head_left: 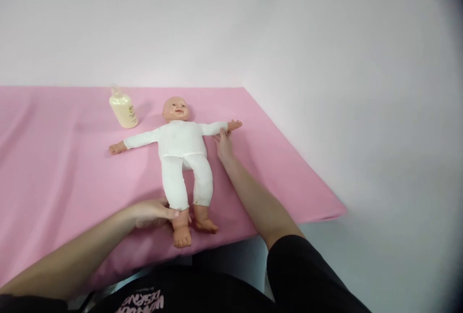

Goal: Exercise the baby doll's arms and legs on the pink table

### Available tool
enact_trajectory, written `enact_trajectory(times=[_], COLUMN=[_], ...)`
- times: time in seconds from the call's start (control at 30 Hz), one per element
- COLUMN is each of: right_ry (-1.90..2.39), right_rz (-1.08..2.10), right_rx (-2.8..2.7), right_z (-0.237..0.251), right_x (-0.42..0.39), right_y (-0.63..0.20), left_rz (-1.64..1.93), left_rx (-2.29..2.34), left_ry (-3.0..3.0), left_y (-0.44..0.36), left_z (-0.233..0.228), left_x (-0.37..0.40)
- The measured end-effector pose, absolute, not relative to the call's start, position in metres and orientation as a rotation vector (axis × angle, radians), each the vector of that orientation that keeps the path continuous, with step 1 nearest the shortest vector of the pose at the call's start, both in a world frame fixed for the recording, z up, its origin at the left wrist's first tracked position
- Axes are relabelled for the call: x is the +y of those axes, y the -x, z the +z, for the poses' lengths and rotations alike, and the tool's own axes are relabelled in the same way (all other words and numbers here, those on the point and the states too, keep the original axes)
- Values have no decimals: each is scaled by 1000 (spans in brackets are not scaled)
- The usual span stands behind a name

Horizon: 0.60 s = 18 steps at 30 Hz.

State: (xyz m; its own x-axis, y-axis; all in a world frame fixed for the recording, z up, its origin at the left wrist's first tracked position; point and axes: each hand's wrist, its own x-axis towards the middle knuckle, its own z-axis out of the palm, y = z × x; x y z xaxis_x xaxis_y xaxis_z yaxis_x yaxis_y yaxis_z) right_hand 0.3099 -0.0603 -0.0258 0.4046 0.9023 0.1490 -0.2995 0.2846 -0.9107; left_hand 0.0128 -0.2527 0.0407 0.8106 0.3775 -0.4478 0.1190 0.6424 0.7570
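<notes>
A baby doll with a white cloth body lies face up on the pink tablecloth, its arms spread wide and its head towards the wall. My left hand is closed around the doll's lower leg just above the foot, thumb on top and fingers mostly hidden behind. At the other side, my right hand holds the doll's outstretched arm near the wrist, with some fingers beneath the sleeve. The doll's other arm and other leg lie untouched by my hands.
A pump bottle of pale yellow liquid stands left of the doll's head. The pink tablecloth has folds at the left, and its table edge slants along the right. White walls rise behind and to the right.
</notes>
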Motion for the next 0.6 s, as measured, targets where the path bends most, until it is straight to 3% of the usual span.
enact_trajectory(times=[0.17, 0.4, 0.6], right_ry=[958, 962, 933], right_rz=[959, 598, 463], right_rx=[-788, -1199, -1723], right_z=[-20, -7, 4], right_x=[-67, -96, -117], right_y=[-314, -292, -281], left_rz=[60, 328, 608], left_rx=[579, 126, 491], left_ry=[-921, -548, -387], left_y=[-6, 4, -8], left_z=[39, 34, 41], left_x=[-248, -243, -234])
